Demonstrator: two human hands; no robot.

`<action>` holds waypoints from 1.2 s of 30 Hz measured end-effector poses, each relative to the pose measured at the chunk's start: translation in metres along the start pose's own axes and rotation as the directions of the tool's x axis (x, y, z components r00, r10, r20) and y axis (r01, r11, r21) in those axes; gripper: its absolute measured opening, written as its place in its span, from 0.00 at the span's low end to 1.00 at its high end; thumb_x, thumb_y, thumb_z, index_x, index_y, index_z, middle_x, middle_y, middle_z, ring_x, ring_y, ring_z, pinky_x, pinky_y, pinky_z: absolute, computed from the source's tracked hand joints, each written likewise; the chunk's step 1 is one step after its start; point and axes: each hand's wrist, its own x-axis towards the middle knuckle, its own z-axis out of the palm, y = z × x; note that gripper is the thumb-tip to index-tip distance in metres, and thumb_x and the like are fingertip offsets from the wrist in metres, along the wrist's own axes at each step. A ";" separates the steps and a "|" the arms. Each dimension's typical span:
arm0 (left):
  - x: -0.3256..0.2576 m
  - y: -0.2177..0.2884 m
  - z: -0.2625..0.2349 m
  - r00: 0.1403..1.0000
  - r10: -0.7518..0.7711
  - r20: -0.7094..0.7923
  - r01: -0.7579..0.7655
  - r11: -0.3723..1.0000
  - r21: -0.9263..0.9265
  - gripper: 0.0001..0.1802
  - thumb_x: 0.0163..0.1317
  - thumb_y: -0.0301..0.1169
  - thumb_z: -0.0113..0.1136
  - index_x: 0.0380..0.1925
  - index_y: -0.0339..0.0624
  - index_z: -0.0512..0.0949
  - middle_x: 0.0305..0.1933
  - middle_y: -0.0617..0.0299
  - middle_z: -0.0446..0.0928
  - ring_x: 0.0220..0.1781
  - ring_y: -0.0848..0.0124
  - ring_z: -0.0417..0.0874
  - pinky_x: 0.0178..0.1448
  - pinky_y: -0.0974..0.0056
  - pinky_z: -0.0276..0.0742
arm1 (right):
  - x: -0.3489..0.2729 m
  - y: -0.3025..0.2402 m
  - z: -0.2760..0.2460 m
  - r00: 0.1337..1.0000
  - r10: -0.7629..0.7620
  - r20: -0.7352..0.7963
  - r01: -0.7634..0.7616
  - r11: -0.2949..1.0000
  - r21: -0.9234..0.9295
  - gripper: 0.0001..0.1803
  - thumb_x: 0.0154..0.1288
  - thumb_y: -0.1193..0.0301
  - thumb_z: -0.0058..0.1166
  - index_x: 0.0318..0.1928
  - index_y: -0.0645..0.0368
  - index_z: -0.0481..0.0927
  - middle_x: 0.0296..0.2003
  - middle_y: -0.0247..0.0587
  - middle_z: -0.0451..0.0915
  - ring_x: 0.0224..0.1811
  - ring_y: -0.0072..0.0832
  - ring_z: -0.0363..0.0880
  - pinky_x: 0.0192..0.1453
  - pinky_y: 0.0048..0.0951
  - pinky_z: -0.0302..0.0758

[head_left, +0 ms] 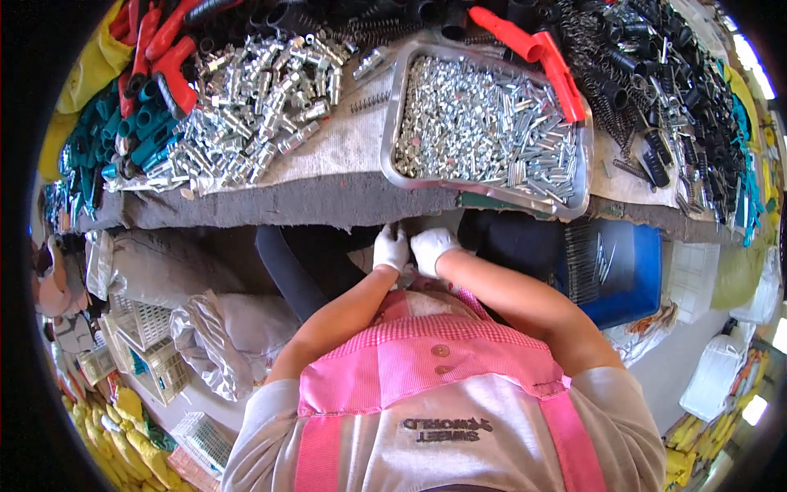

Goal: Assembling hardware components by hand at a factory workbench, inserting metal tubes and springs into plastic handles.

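Note:
In white gloves, my left hand (392, 248) and my right hand (434, 249) are close together below the front edge of the workbench, above my lap. The left fingers are pinched together. My right hand is curled into a fist. Whatever they may hold is hidden or too small to make out. Beyond them on the bench, a metal tray (392, 164) carries many small silver nuts and pins. Across its right rim lies a red plastic part (525, 49). Left of the tray is a heap of silver metal fittings (254, 107).
Teal tubes (152, 115) and red handles (174, 74) are piled at the bench's left. Black springs and sleeves (648, 90) cover its right. Below stand a blue bin (643, 283) with springs, a large sack (156, 266) and plastic crates (143, 361).

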 end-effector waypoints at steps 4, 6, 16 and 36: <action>-0.022 0.018 -0.023 0.987 0.062 0.149 -0.073 0.995 0.069 0.16 0.61 0.32 0.51 0.44 0.32 0.73 0.41 0.44 0.78 0.43 0.57 0.80 0.47 0.63 0.73 | -0.032 -0.022 0.005 0.989 0.145 0.000 -0.141 0.964 0.224 0.13 0.53 0.68 0.48 0.35 0.60 0.81 0.35 0.53 0.80 0.38 0.44 0.81 0.43 0.41 0.76; -0.015 0.002 -0.006 0.984 -0.007 0.179 -0.012 0.994 0.106 0.17 0.60 0.33 0.50 0.46 0.33 0.73 0.42 0.43 0.77 0.44 0.54 0.79 0.47 0.61 0.73 | -0.026 -0.019 0.025 0.974 0.224 0.008 -0.217 0.932 0.290 0.14 0.53 0.67 0.49 0.38 0.61 0.80 0.36 0.52 0.80 0.40 0.43 0.80 0.44 0.41 0.76; -0.001 -0.004 0.003 0.981 0.051 0.189 -0.066 0.995 0.072 0.15 0.61 0.32 0.47 0.44 0.36 0.73 0.44 0.43 0.76 0.48 0.48 0.76 0.50 0.57 0.72 | -0.015 0.004 0.033 0.994 0.102 -0.032 -0.091 0.967 0.240 0.17 0.50 0.60 0.53 0.34 0.61 0.80 0.33 0.54 0.80 0.36 0.47 0.79 0.41 0.44 0.75; -0.003 -0.032 0.003 0.979 0.092 0.183 -0.129 0.971 0.201 0.15 0.61 0.30 0.44 0.47 0.42 0.72 0.43 0.42 0.76 0.48 0.46 0.75 0.49 0.53 0.72 | -0.018 -0.015 0.052 0.982 0.114 -0.149 -0.068 0.956 0.286 0.16 0.52 0.62 0.49 0.34 0.62 0.78 0.32 0.54 0.80 0.37 0.46 0.80 0.41 0.45 0.75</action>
